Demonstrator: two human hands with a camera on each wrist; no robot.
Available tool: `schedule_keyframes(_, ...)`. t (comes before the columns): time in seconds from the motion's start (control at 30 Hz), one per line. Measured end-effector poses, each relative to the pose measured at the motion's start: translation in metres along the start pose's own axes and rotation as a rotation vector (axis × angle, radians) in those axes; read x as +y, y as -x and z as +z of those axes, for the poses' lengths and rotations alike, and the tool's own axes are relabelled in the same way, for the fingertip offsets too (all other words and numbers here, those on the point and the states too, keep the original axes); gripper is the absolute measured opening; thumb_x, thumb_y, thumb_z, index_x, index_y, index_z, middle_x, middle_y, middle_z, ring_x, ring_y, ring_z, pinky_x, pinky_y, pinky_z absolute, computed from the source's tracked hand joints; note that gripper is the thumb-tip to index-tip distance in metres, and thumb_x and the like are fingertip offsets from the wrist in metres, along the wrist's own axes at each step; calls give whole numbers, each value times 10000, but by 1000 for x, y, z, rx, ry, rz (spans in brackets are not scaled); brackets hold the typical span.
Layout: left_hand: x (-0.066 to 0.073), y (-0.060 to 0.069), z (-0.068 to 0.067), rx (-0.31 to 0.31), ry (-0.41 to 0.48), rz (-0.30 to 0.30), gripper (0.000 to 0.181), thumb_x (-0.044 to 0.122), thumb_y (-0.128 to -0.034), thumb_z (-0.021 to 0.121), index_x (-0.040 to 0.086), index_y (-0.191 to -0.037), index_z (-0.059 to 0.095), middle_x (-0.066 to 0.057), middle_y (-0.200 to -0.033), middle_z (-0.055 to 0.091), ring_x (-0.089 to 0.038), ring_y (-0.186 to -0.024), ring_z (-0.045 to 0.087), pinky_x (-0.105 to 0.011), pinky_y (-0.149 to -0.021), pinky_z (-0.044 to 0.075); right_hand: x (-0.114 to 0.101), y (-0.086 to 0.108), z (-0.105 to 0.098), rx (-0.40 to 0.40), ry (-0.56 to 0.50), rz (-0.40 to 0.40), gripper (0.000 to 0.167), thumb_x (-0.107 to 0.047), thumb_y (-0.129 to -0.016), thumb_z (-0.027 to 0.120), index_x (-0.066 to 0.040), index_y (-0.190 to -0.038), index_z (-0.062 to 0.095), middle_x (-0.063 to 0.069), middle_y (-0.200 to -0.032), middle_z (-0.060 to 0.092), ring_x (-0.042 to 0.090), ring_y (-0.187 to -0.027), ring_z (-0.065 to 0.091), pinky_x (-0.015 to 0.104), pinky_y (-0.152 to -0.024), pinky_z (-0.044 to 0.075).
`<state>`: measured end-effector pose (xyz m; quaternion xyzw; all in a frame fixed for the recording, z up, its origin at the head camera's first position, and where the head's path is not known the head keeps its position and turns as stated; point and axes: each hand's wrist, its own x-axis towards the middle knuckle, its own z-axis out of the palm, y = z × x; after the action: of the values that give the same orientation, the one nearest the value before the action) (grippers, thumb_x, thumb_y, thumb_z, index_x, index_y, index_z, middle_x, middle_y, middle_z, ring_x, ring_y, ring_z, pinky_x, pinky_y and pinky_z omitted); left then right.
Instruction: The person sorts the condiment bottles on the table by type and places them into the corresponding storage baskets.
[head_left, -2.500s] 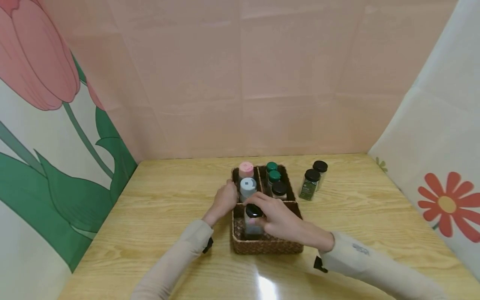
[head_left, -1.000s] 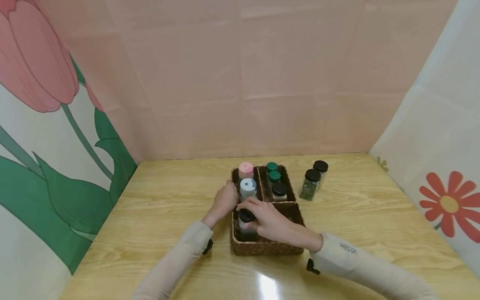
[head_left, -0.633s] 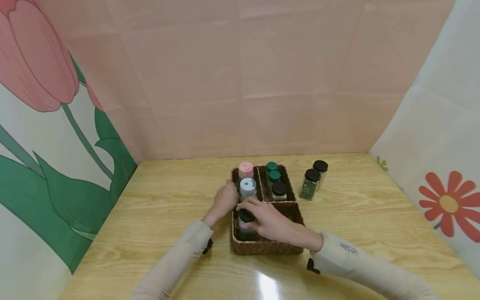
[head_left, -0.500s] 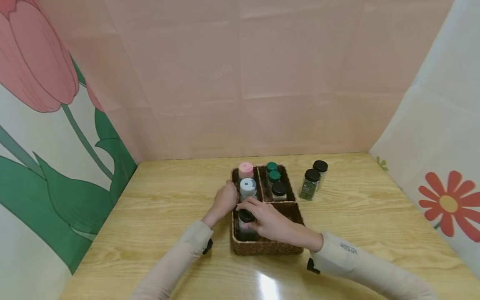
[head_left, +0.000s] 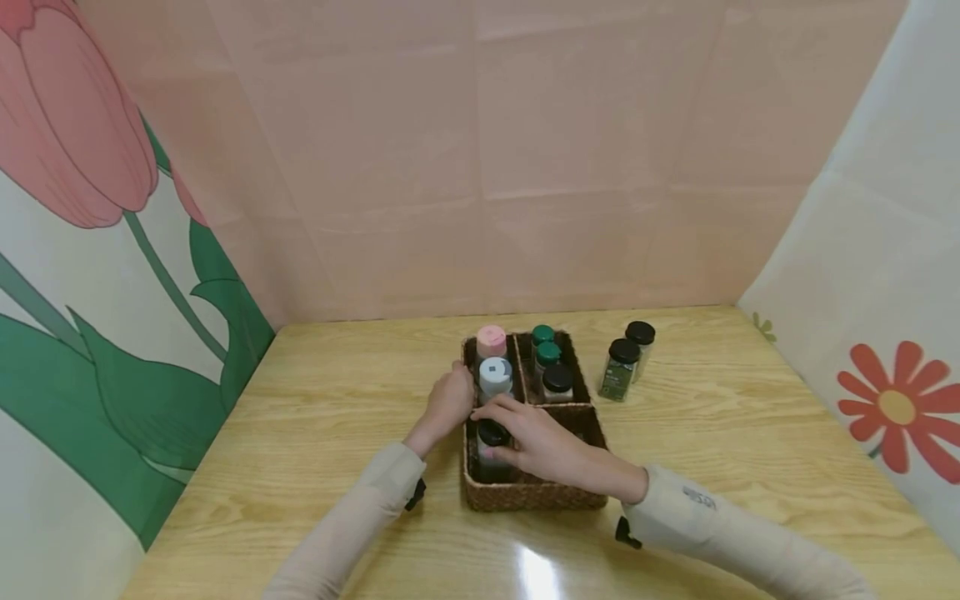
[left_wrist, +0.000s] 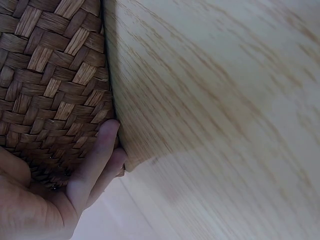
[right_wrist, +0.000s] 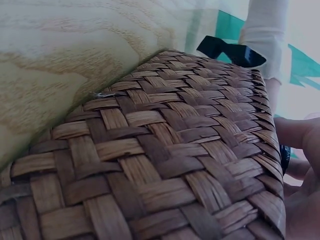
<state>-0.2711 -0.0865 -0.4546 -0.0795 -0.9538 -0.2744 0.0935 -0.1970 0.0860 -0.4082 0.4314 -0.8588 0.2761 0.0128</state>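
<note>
A brown woven basket (head_left: 534, 498) with three compartments stands on the wooden table. My left hand (head_left: 450, 398) grips its left side; in the left wrist view the fingers (left_wrist: 92, 170) lie along the outer weave. Inside the front compartment, at its left end, is an upright spice jar with a black lid (head_left: 492, 432). My right hand (head_left: 543, 442) holds this jar near the top, thumb on the near side. The hand hides part of the jar. In the right wrist view the basket's wall covers most of the picture and the jar is largely hidden.
Back left in the basket are a pink-capped bottle (head_left: 492, 340) and a white-capped bottle (head_left: 496, 375). The back right compartment has two green-capped jars (head_left: 548, 354) and a black-lidded jar (head_left: 557, 379). Two more black-lidded jars (head_left: 618, 375) stand on the table to the right.
Since the earliest frame my right hand has moved the black-lidded jar left and lower, into the front compartment's left end. Over the last second both hands and the basket have stayed nearly still.
</note>
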Motion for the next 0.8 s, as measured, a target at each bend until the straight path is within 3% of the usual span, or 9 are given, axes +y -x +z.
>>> schedule_keyframes(0.33, 0, -1, -1, -20, -18, 11, 181, 51, -1049, 413, -90, -1013, 520, -110, -603, 519, -256, -500, 554, -364, -428, 438, -4, 2, -8, -8, -50, 38, 446, -272, -947, 697, -70, -1327, 579, 56, -1314, 543, 4, -654, 535, 227, -623, 491)
schedule_keyframes(0.57, 0, 0, 0, -15, -1, 4, 162, 50, -1040, 410, -68, -989, 508, -117, -629, 529, -278, -545, 573, -398, -458, 459, -3, 5, -11, 39, -79, 32, 368, -295, -1005, 606, -75, -1300, 597, 26, -1279, 562, 121, -977, 624, 316, -790, 527)
schedule_keyframes(0.8, -1, 1, 1, 15, 10, 0, 169, 66, -1043, 413, -50, -960, 504, -153, -633, 548, -349, -591, 616, -464, -494, 486, 3, 9, -12, 84, -72, 4, 330, -300, -1020, 578, -79, -1260, 623, 19, -1244, 578, 152, -1006, 627, 358, -798, 536)
